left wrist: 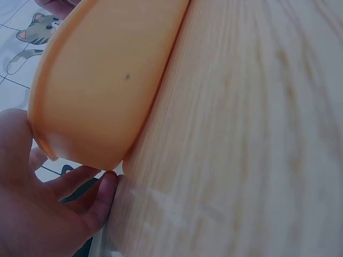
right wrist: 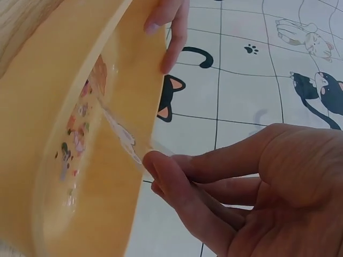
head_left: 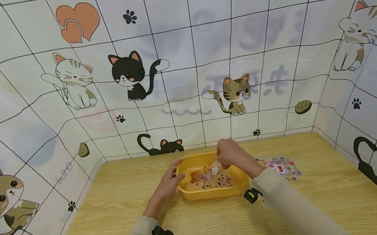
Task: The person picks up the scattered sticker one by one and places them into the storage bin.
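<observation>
A yellow plastic tray [head_left: 214, 194] stands on the wooden table, with small colourful pieces [head_left: 216, 181] and a brown bear shape [head_left: 195, 176] inside it. My left hand [head_left: 166, 183] grips the tray's left end, some fingers over the rim and others low against the outside. Over the tray, my right hand [head_left: 231, 153] pinches the edge of a thin clear plastic sheet [right wrist: 126, 139] between thumb and fingers. The sheet carries a pink and white figure and slants down into the tray. Whether it is a flat sheet or a bag, I cannot tell.
A colourful printed packet [head_left: 279, 168] with a white, red-bowed figure lies on the table [head_left: 215, 227] right of the tray, partly behind my right forearm. A white cloth [head_left: 181, 56] with black grid lines and cartoon cats hangs behind and at both sides.
</observation>
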`<state>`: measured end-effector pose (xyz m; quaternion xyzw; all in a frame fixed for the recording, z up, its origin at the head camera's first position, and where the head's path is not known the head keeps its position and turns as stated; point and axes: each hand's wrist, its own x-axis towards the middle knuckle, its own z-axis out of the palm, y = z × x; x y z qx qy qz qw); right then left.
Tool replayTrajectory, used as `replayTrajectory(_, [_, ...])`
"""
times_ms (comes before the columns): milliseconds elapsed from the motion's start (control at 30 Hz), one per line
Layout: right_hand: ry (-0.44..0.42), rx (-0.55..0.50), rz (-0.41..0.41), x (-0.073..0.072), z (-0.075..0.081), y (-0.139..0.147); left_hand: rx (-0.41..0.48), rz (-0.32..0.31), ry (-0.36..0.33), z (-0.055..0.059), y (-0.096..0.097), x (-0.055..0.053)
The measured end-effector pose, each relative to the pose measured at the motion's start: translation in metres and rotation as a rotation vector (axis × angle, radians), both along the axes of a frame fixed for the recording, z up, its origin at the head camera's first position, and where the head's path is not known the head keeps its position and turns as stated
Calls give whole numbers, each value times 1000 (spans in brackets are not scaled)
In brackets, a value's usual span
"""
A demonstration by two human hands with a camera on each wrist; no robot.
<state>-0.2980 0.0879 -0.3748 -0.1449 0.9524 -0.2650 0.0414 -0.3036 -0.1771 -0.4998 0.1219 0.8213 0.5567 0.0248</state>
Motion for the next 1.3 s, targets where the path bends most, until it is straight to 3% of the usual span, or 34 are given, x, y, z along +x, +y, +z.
replayTrajectory(100, [-26, 21, -1, -2, -1, 3, 4, -1, 0, 1, -1, 1])
replayTrajectory(333, [6, 150, 33, -9, -7, 9, -13, -15, -13, 1, -2, 0])
replayTrajectory(667, [-102, 227, 0, -24, -12, 8, -45, -15, -10, -1, -3, -1])
replayTrajectory(900, [-200, 240, -71, -32, -18, 8, -48, -8, -12, 0, -2, -1])
replayTrajectory(1300, [-304, 283, -63, -42, -29, 11, -48, -23, -12, 0, -2, 0])
